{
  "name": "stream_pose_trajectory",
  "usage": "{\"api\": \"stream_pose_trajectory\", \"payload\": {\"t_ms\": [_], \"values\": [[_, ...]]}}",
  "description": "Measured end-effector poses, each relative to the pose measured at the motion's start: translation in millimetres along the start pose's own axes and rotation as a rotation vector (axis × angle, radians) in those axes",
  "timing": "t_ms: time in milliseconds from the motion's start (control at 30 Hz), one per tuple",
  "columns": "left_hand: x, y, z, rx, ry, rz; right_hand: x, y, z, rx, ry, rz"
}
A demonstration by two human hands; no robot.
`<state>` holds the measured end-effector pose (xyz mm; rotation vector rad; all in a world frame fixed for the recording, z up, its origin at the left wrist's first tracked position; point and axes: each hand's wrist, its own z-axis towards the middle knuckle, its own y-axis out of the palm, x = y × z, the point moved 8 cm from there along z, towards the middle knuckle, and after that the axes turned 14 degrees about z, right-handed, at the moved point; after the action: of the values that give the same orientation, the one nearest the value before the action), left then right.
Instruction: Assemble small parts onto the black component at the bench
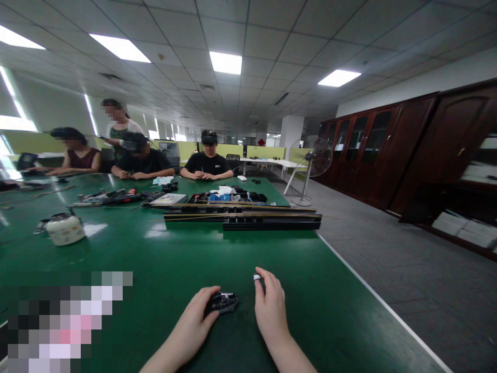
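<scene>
My left hand (pixel 201 316) is closed around one end of a small black device (pixel 225 301), low over the green table. The device has a curved, pointed outline and bright inner parts along its top; I cannot make out its exact kind. To its right, my right hand (pixel 271 300) pinches a small white-and-dark piece (pixel 257 277) between thumb and fingertips. A gap separates this piece from the black device. The fingers of my left hand partly hide the device's left end.
Long black rails (pixel 272 223) with thin yellowish rods lie across the green table (pixel 186 259). Behind them are boxes with small parts (pixel 221 197). A white pot-like container (pixel 65 229) stands left. Several people are beyond; a fan (pixel 310 155) stands right.
</scene>
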<state>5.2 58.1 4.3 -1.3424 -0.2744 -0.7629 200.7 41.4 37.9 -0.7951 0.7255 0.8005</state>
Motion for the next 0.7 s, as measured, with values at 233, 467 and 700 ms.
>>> {"api": "stream_pose_trajectory", "payload": {"t_ms": [233,467,700], "values": [[-1,-0.3,0,-0.007,-0.01,0.008,-11,7,-3,-0.1,-0.005,-0.021],[-1,0.3,1,0.016,0.006,0.01,-23,22,-11,-0.252,-0.006,0.02],[-3,1.1,1,0.025,0.019,0.0,-23,37,-19,-0.402,0.072,0.193]]}}
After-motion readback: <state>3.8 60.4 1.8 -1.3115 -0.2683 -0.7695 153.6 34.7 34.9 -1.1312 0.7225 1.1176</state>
